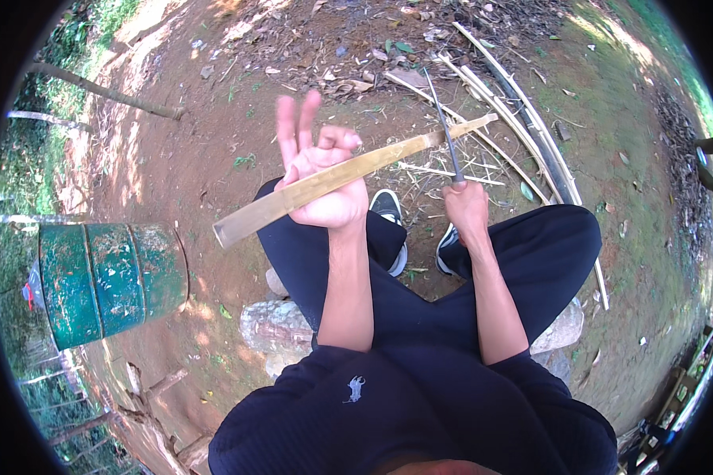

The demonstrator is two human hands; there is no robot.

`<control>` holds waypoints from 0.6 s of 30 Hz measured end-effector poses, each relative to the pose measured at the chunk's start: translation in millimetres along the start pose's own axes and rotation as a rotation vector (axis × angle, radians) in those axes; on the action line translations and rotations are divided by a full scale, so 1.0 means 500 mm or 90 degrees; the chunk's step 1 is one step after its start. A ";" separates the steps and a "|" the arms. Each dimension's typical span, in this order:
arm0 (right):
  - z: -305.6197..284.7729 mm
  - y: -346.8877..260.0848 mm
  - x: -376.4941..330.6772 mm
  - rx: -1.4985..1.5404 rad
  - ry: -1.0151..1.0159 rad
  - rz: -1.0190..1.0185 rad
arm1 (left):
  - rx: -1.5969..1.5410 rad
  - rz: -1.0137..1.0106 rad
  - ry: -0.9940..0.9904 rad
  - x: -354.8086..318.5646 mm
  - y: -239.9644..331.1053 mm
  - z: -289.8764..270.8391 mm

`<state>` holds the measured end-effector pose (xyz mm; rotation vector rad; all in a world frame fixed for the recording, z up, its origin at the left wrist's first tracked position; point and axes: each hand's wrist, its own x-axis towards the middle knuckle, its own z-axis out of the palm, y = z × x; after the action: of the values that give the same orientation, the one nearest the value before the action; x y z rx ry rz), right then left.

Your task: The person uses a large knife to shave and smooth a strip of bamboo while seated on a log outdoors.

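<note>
Here, seated on a pale stone (273,324) over bare earth, you hold a flat bamboo strip (348,178) across your knees. Your left hand (325,178) grips the strip near its middle: the thumb and the curled fingers pinch it, while two fingers (297,127) stand straight up and spread apart. The strip runs from lower left, where its cut end hangs free above your left thigh, up to the right. Your right hand (466,207) is closed in a fist round the handle of a knife (444,127), whose thin blade points up and away from you and crosses the strip near its far end. Behind the blade, split bamboo lengths (515,119) lie on the ground. To your left, well apart, lies a green metal drum (107,281) on its side.
</note>
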<state>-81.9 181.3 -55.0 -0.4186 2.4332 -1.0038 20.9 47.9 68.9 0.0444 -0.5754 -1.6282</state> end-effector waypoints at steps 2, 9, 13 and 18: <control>-0.004 -0.024 -0.011 0.055 -0.029 0.008 | -0.018 -0.030 0.021 -0.009 0.003 0.020; 0.009 -0.062 -0.053 0.101 -0.019 -0.052 | -0.147 -0.151 -0.035 0.010 0.002 -0.072; -0.007 -0.125 -0.105 0.164 -0.080 -0.115 | -0.097 -0.097 -0.042 0.000 0.008 -0.051; -0.003 -0.144 -0.142 0.157 -0.084 -0.188 | -0.028 -0.047 -0.133 0.005 0.006 -0.055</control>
<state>-15.8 164.5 19.5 -0.7457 2.1364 -1.3353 33.1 36.2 46.5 -0.1402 -0.7035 -1.7290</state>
